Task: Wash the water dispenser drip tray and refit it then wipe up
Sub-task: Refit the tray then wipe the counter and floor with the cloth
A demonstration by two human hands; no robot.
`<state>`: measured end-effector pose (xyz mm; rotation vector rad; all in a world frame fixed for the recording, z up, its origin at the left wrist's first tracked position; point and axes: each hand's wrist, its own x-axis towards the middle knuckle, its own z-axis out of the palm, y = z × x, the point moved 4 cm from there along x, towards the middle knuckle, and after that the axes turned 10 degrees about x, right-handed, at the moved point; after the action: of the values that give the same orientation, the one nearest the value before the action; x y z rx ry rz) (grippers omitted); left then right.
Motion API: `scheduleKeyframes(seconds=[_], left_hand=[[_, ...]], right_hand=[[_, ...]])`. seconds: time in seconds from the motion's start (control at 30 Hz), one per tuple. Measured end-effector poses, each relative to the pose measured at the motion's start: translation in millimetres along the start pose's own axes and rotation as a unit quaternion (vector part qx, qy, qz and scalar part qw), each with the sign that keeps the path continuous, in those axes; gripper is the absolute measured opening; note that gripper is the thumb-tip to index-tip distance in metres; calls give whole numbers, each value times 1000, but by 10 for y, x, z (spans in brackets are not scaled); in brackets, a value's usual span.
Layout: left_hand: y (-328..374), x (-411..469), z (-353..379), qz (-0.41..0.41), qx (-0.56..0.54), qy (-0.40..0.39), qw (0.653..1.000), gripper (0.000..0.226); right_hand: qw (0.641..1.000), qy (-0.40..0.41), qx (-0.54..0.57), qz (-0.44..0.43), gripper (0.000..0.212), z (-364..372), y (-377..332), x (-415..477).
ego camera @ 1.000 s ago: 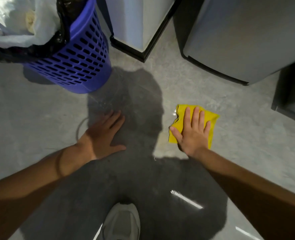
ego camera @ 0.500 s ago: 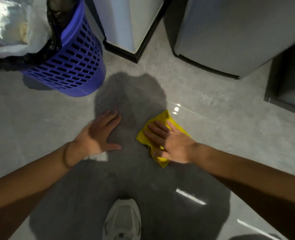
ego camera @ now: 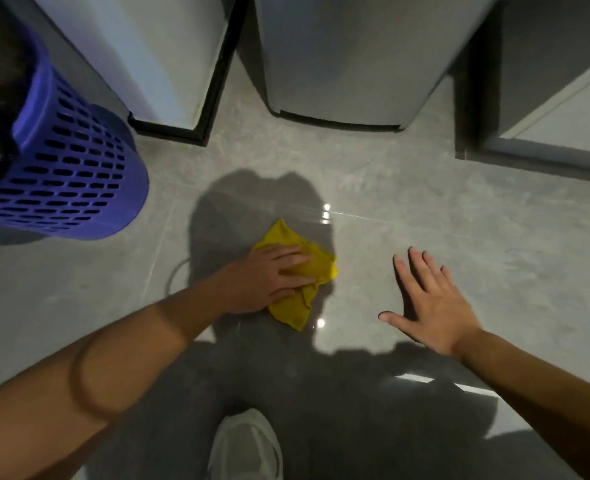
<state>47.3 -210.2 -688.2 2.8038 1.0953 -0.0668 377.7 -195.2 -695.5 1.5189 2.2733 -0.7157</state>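
A crumpled yellow cloth [ego camera: 295,306] lies on the grey tiled floor [ego camera: 408,188] in the middle of the head view. My left hand [ego camera: 269,277] presses flat on the cloth with straight fingers, covering its left part. To the right, my right hand [ego camera: 428,303] rests spread on the bare floor, fingers splayed, holding nothing. The base of the white water dispenser [ego camera: 155,64] with its black trim stands at the back left. The drip tray is not in view.
A blue slotted waste basket [ego camera: 68,178] with a black liner stands at the left. A grey appliance [ego camera: 349,57] stands behind the cloth, and a cabinet base [ego camera: 543,109] at the right. My white shoe [ego camera: 245,445] is at the bottom centre.
The cloth has passed from under my right hand to under my left. My right hand has moved off to the right onto the bare floor.
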Motion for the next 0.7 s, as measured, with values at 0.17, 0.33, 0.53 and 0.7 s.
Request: scheduleKeyframes(seconds=[0.17,0.33,0.53,0.7], left_hand=[[-358,-294,37,-242,-9,-42,969,59],[6,-758,84,-333,46,-114,935,85],[511,-663,328,-270,3,-53,961,88],[477,-7,384,-301,15,-43,953,87]], right_hand=[[1000,18,17,5,105,54,20,7],[999,28,41,4,108,39,37,-24],[990,18,73,121,130,19,279,-218],[987,-57,76,127,143,37,376,-246]])
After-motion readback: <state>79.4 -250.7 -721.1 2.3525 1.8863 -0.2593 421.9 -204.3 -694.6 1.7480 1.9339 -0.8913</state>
